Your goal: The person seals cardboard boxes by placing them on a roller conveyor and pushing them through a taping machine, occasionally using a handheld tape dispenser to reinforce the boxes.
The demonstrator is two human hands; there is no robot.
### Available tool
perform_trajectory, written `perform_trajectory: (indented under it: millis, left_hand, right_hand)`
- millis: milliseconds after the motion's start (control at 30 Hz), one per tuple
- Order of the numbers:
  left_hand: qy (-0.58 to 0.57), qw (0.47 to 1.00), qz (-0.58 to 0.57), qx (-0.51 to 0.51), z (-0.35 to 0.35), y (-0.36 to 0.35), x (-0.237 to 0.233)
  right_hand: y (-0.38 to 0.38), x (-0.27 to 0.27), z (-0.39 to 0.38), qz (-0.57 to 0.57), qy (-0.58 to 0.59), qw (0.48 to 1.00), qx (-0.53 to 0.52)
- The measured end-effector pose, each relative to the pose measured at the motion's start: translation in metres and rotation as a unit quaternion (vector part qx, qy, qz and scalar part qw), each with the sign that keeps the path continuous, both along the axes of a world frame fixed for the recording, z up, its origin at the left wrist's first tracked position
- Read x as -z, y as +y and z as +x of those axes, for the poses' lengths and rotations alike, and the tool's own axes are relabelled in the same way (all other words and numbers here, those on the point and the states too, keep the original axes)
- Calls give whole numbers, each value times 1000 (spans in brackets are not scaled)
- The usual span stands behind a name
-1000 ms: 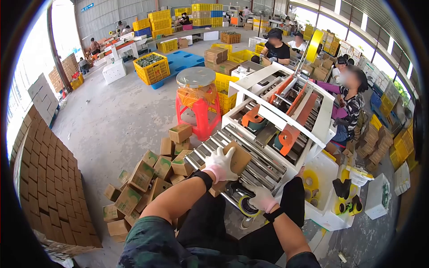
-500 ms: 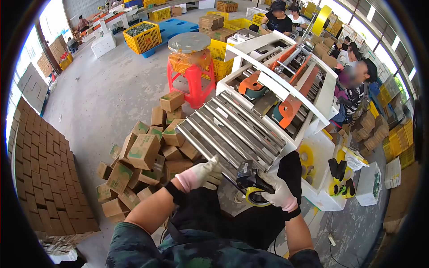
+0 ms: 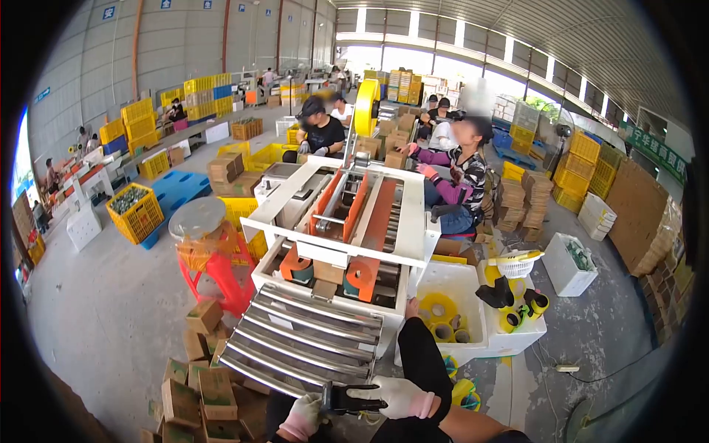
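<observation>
My right hand, in a white glove, is wrapped round the handle of a black tape dispenser just in front of the roller conveyor. At the dispenser's left end, my gloved left hand has its fingers curled against it; its fingertips are partly hidden. The dispenser's tape roll is out of sight in this view. Beyond the rollers stands a white carton-sealing machine with orange side belts. A cardboard box sits between those belts at its near end.
Small cardboard boxes lie heaped on the floor at left, beside a red stool. To the right, a white foam box holds yellow tape rolls. A co-worker sits beside the machine's right side. Yellow crates stand farther back.
My view has tilted up and swung right, bringing in more of the hall. My left hand has come from beside the dispenser to its end. The box between the belts is now visible.
</observation>
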State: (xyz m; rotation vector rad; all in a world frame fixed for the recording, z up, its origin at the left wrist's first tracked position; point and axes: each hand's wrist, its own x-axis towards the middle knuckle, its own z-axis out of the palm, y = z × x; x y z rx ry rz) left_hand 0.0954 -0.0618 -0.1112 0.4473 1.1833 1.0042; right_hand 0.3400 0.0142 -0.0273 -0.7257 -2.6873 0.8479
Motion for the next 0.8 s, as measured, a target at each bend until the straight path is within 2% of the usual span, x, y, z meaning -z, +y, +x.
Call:
perform_trajectory:
  millis: [33,67,100,133,200,233,267,400,467,500,533,567,600,633,667,700,733,767,800]
  left_hand:
    - [205,959,193,27,-3,-3,3]
    - [389,841,373,48,-7,-4,4]
    - [248,932,262,36,-12,-4,-19]
    - [97,986,137,24,-17,-4,-41]
    - [149,982,90,-74,-58,-5,-36]
    - [141,983,78,-86,-82,-10,-34]
    - [132,984,68,-100,-100,-12,-35]
    - [191,976,66,-82,-101,-7,-56]
    - [182,981,72,-11,-126,9,-38]
    - [183,980,75,-18,-130,22,-43]
    - [186,979,74,-31,-136,41,-51]
    - [232,965,117,-32,-134,66,-104]
    - [242,953,174,-46,-146,85,-106]
    - [228,957,170,-57,-148,103,-127]
    - [241,946,214,-46,-164,130,-125]
    - [258,945,197,-45,-160,147,-156]
    - [213,954,207,-50,-165,165,-166]
    - [298,931,206,-47,-174,191,-167]
    - [318,924,205,-50,-180,210,-168]
  right_hand:
    - [1,11,5,11,-31,999,-5]
    - [-1,4,8,-1,0,1000,-12]
    - [-4,-12,12,-1,-20,999,-26]
    - [-3,-26,20,-1,-42,998,-39]
    - [6,-14,63,42,-67,997,-16]
    - [5,-31,81,52,-92,994,26]
    - [7,-26,103,68,-103,992,30]
    - [-7,-25,124,62,-140,987,39]
    - [-3,-23,122,69,-149,986,42]
    - [0,-25,119,63,-155,985,43]
    - [6,-27,115,56,-160,985,37]
    - [22,-35,104,103,-54,991,69]
    - [39,-45,99,93,-95,989,68]
    - [52,-52,91,114,-91,986,86]
    - [67,-48,84,148,-60,982,100]
    - [79,-60,76,144,-73,979,125]
    - [92,-69,64,157,-60,975,145]
    - [107,-68,58,168,-63,970,162]
    - [124,-62,51,178,-66,965,180]
